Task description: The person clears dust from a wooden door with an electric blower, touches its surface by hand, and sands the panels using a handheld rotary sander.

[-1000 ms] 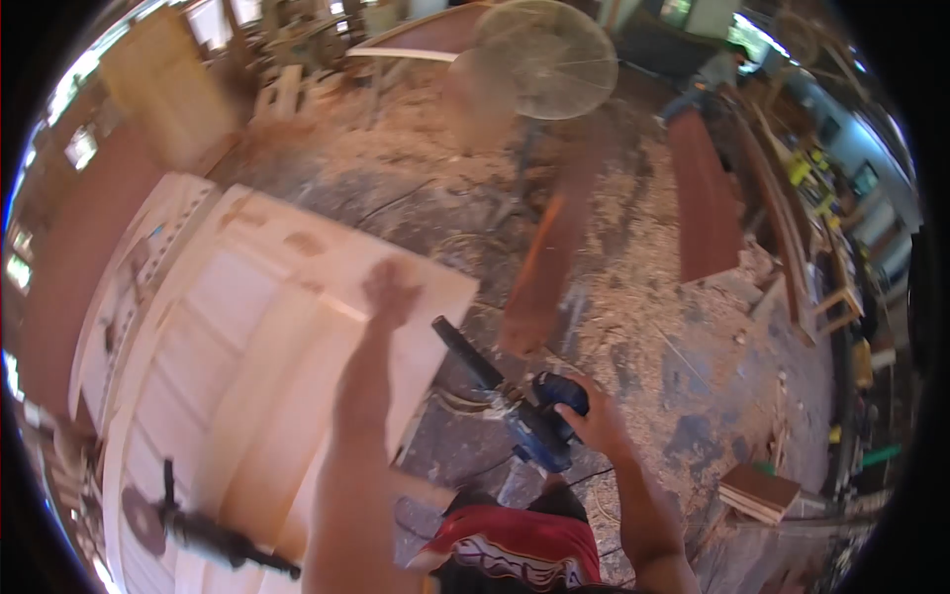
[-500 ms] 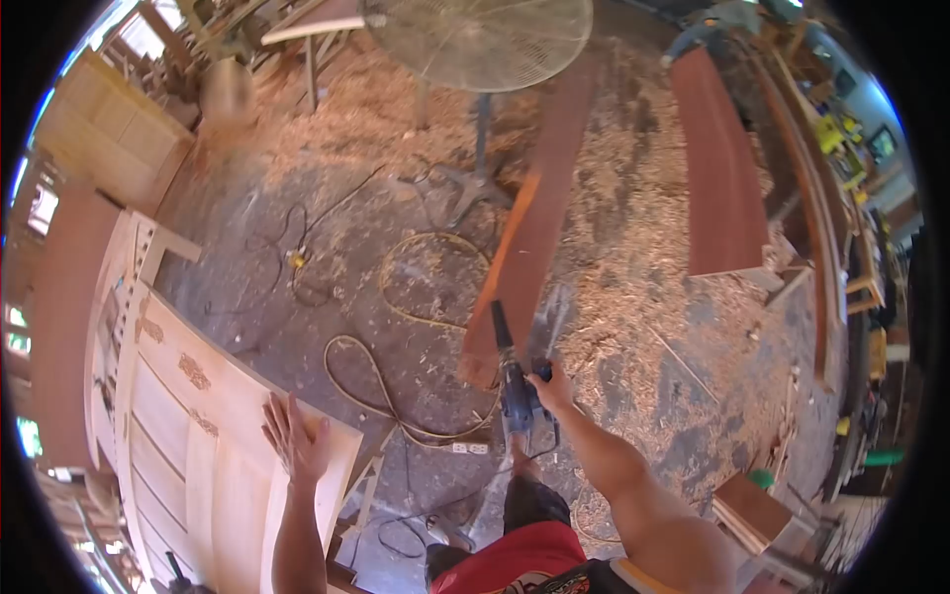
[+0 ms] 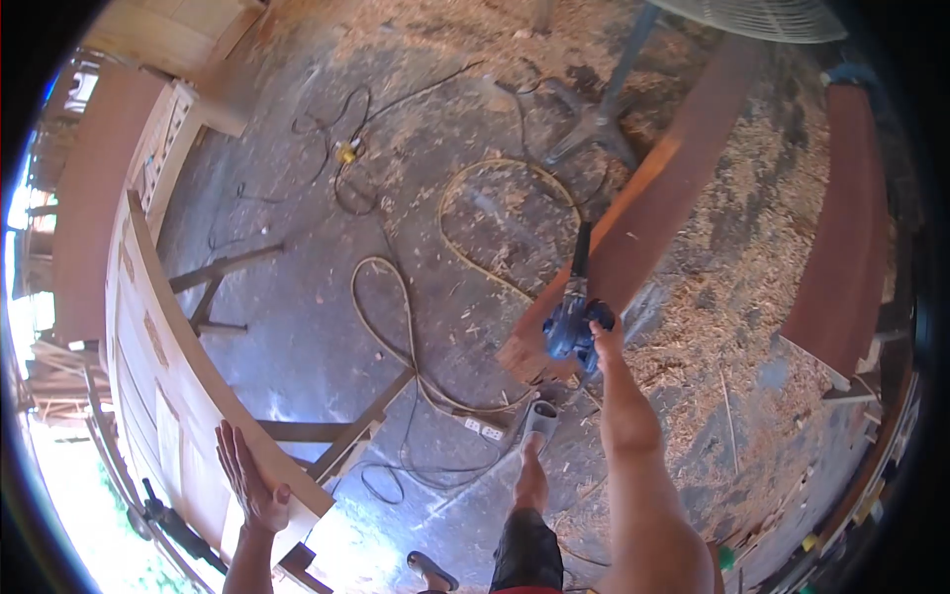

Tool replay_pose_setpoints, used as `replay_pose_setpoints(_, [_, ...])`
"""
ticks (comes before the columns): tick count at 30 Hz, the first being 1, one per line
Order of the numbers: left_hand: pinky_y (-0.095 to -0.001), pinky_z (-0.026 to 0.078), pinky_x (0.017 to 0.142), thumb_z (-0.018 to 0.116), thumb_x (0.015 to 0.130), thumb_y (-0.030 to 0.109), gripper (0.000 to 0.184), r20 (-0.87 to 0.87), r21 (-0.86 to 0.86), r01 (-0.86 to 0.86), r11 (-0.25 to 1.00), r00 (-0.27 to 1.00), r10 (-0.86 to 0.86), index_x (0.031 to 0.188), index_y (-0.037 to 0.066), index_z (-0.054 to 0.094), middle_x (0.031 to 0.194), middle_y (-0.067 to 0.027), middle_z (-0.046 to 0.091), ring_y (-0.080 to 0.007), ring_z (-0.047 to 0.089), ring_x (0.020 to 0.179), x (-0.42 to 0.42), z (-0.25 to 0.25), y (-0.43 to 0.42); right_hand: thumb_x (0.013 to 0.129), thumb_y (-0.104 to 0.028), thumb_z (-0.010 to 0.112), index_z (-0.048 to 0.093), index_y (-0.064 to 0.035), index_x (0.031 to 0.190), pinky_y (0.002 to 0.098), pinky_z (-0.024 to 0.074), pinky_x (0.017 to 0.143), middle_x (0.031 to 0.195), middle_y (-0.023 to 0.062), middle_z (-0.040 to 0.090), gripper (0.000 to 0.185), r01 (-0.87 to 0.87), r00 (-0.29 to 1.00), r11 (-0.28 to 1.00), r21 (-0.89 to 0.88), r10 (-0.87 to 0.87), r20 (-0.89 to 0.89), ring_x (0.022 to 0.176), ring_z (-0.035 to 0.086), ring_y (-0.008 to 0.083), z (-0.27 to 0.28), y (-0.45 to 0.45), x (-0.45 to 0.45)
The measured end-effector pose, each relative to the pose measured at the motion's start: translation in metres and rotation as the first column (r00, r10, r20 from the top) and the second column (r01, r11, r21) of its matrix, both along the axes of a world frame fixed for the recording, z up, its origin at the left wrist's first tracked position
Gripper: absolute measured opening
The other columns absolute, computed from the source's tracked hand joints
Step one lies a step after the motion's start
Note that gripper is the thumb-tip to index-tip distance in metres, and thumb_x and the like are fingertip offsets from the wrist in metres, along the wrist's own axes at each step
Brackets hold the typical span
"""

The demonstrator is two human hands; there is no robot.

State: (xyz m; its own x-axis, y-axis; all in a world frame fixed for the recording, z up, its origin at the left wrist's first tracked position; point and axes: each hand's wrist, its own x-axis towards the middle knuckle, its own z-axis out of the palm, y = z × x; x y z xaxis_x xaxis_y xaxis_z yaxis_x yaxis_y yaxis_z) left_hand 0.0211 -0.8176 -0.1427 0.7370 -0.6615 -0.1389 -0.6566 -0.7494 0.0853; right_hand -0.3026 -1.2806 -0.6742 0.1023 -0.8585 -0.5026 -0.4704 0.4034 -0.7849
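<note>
While the blower (image 3: 562, 332) is gripped in the right hand (image 3: 607, 344), with fingers curled around its handle, the black nozzle (image 3: 581, 249) is pointed away from the body, across the left edge of a reddish plank (image 3: 658, 223). The blower is held over the plank's near end; whether the wood is touched by it cannot be told. The left hand (image 3: 254, 490) is opened flat, its thumb stretched out from the fingers, at the long edge of a pale door (image 3: 198, 366), close to the near corner; whether it is pressed down cannot be told. Near the door's outer edge, a dark power tool (image 3: 178, 527) is seen. Across the floor (image 3: 317, 332), a yellow cord is looped, and a white socket strip (image 3: 483, 427) is placed near a foot in a grey shoe (image 3: 540, 424). Shavings (image 3: 712, 297) are scattered between the plank and a second reddish board (image 3: 841, 228).
</note>
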Motion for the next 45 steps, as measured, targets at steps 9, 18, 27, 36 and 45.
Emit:
replay_pose_setpoints(9, [-0.0609,0.011,0.122,0.035,0.087,0.087,0.116,0.050,-0.015,0.017,1.000,0.999,-0.017,0.158,-0.005,0.024,0.165,-0.0308,0.020,-0.0469,0.017,0.154,0.004,-0.009,0.018,0.090,-0.028,0.077,0.048,-0.0016,0.144,0.0462,0.0502,0.095,0.118,0.0161,0.068,0.067,-0.069,0.957,0.997,0.030,0.074,-0.281,0.102,0.066,0.0303,-0.036,-0.032,-0.022])
replay_pose_setpoints(18, [-0.0574,0.005,0.126,0.059,0.081,0.076,0.116,-0.022,0.048,-0.067,0.997,0.997,0.068,0.162,0.002,0.022,0.169,-0.0234,0.015,-0.0386,0.007,0.159,0.003,0.007,0.007,0.103,-0.027,0.060,0.070,0.0002,0.097,0.0406,0.0522,0.083,0.095,0.0131,0.070,0.029,-0.447,0.739,0.759,-0.474,0.612,0.283,0.090,0.069,0.0293,0.350,0.156,0.154])
replay_pose_setpoints(27, [-0.0527,0.025,0.124,0.081,0.082,0.033,0.081,0.132,-0.148,0.005,0.989,0.991,0.015,0.149,0.005,0.047,0.155,-0.0182,0.044,-0.0354,0.038,0.147,-0.094,0.136,0.152,0.089,-0.043,0.073,0.058,-0.0071,0.136,0.0648,0.0284,0.114,0.139,0.0187,0.056,0.061,-0.420,0.011,-0.434,-0.797,0.876,-0.482,0.135,0.050,0.0317,0.594,0.401,0.251])
replay_pose_setpoints(36, [-0.0506,0.039,0.110,0.073,0.091,0.038,0.048,0.170,-0.640,-0.247,0.728,0.878,0.448,0.127,0.009,0.062,0.129,-0.0156,0.063,-0.0343,0.057,0.127,-0.271,0.230,0.425,0.095,-0.051,0.054,0.046,-0.0143,0.152,0.0563,0.0252,0.122,0.160,0.0125,0.039,0.069,0.212,-0.492,-0.796,-0.568,0.415,-0.765,0.153,0.029,0.0329,0.707,0.743,0.154])
replay_pose_setpoints(45, [-0.0358,0.039,0.050,0.069,0.088,0.017,0.032,-0.558,-0.515,-0.844,-0.150,0.197,0.806,0.066,0.000,0.052,0.055,-0.0106,0.051,-0.0088,0.043,0.054,-0.501,0.058,0.645,0.095,-0.029,0.063,0.068,-0.0041,0.105,0.0480,0.0561,0.084,0.101,0.0209,0.071,0.027,-0.376,-0.235,-0.419,-0.827,0.906,-0.352,0.098,0.069,0.0402,0.678,0.962,0.263])
